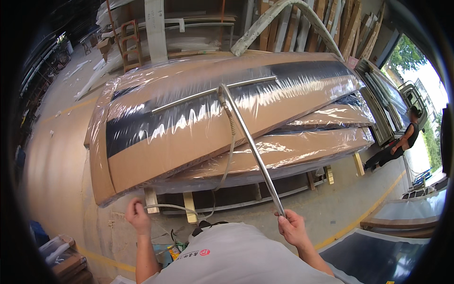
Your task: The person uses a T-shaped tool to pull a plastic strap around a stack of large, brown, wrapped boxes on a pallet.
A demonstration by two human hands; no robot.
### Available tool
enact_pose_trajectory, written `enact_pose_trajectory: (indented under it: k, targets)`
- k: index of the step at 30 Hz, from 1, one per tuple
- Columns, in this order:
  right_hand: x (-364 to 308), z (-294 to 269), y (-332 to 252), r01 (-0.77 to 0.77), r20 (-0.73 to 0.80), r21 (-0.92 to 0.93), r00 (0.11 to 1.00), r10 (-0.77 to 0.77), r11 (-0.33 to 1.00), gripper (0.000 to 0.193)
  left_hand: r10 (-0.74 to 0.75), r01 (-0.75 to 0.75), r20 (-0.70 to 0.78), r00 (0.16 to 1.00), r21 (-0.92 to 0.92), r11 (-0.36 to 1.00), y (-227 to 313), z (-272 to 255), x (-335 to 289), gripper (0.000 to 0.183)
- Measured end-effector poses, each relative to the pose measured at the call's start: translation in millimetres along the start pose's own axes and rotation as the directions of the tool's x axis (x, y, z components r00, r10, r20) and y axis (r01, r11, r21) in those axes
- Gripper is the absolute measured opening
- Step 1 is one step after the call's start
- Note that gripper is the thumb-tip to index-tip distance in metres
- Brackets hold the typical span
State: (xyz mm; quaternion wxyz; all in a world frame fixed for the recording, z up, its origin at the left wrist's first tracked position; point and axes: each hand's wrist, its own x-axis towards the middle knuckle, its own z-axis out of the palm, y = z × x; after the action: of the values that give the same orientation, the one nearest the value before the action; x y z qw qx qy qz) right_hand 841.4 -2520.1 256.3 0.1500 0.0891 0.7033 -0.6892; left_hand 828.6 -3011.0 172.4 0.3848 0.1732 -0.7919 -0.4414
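My right hand (294, 228) is wrapped round the lower end of a T-shaped metal pipe wand (255, 154). Its long thin crossbar (189, 98) lies over the upper package. A beige hose (230, 156) joins the wand near its head and hangs down toward my waist. My left hand (138, 217) is closed at the left, with the hose running up to its fingers. Beneath the crossbar is a long flat package (189, 144) of brown cardboard and a dark band, wrapped in shiny clear film. It rests askew on similar wrapped packages (302, 146).
Wooden blocks (189, 207) hold the stack off the floor. A curved, film-wrapped arch (283, 7) stands behind it, near upright boards. A person (407, 139) stands at the right by a loaded truck (411, 94). Dark panels (373, 253) lie at lower right; a ladder (131, 45) stands at back left.
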Motion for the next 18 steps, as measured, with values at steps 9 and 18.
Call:
enact_pose_trajectory:
  k: [9,18]
  targets:
    - [23,-22,-17,0.030,0.417,0.196,0.902,-0.111,0.980,0.066,0.007,0.121,0.824,0.567,-0.091,0.988,194,121,-164,0.018]
    - [-25,-62,6,-0.029,0.455,0.229,0.887,-0.081,0.973,0.068,-0.123,0.748,0.896,0.427,-0.274,0.604,255,166,-196,0.044]
